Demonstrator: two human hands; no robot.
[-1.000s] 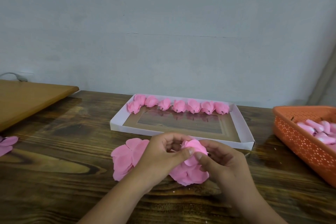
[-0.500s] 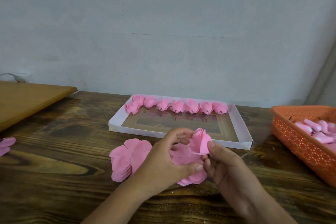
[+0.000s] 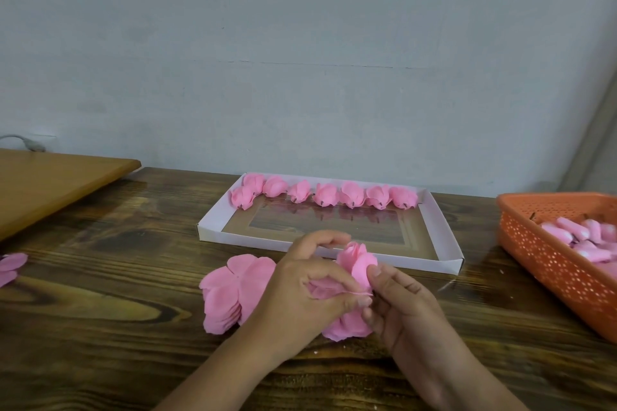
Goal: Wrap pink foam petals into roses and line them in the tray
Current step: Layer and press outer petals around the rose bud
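A half-wrapped pink foam rose (image 3: 356, 263) stands upright between my hands, just in front of the tray. My right hand (image 3: 404, 307) pinches its right side with thumb and fingers. My left hand (image 3: 307, 294) grips a flat petal sheet (image 3: 325, 287) at the rose's base. Under and left of my hands lies a stack of flat pink petals (image 3: 230, 290). The white cardboard tray (image 3: 444, 240) holds several finished roses (image 3: 325, 194) in a row along its far edge.
An orange perforated basket (image 3: 547, 264) with pale pink pieces stands at the right. A lighter wooden board (image 3: 50, 183) overlaps the dark wooden table at the left, and a loose petal piece (image 3: 10, 265) lies at the left edge. A wall runs close behind.
The rose bud has been lifted from the petal stack and turned upright. My left hand has dropped to its base and pulls a petal sheet up against it.
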